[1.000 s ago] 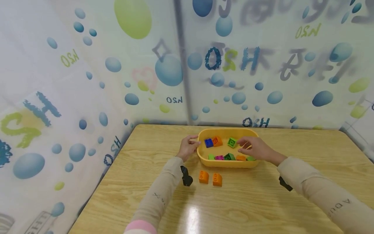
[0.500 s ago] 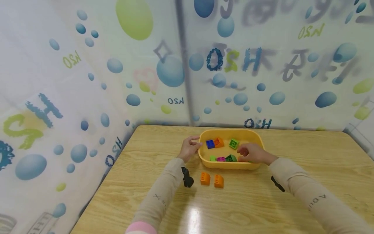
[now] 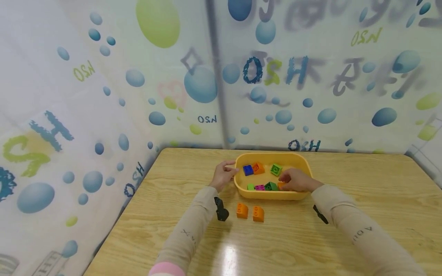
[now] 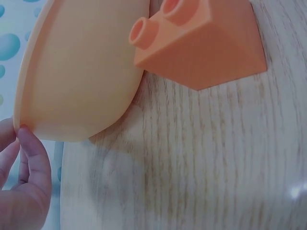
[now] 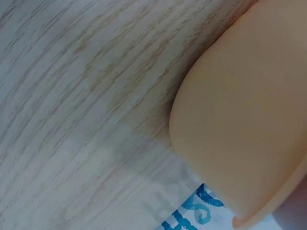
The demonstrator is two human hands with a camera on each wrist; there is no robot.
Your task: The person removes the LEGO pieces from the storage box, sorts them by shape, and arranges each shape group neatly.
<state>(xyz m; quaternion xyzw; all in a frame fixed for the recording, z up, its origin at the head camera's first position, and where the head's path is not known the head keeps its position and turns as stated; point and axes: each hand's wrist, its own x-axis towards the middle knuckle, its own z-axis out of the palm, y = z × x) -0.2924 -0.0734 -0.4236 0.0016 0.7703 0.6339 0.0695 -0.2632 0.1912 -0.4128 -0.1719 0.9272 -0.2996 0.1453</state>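
A yellow plastic bin (image 3: 272, 195) holds several toy building bricks. At its left end my left hand (image 3: 222, 175) pinches the rim between thumb and fingers; the left wrist view shows this hand (image 4: 26, 177) at the bin's edge. My right hand (image 3: 297, 180) reaches over the right side into the bin. Its curled fingers grip an orange brick (image 3: 281, 185), which they partly cover. Beside that brick lie a dark green brick (image 3: 271, 186), a magenta brick (image 3: 259, 188) and a light green brick (image 3: 250, 187). Only a blurred bit of this hand shows in the right wrist view.
Farther back in the bin are a blue brick (image 3: 248, 170), another orange brick (image 3: 258, 168) and a lime green brick (image 3: 276, 169). Two orange sloped bricks (image 3: 242, 211) stand on the wooden table (image 3: 290, 237) in front of the bin. A patterned curtain (image 3: 165, 76) hangs behind.
My right hand has moved down and slightly left into the bin, and its fingers have closed on the orange brick. My left hand stays on the rim.
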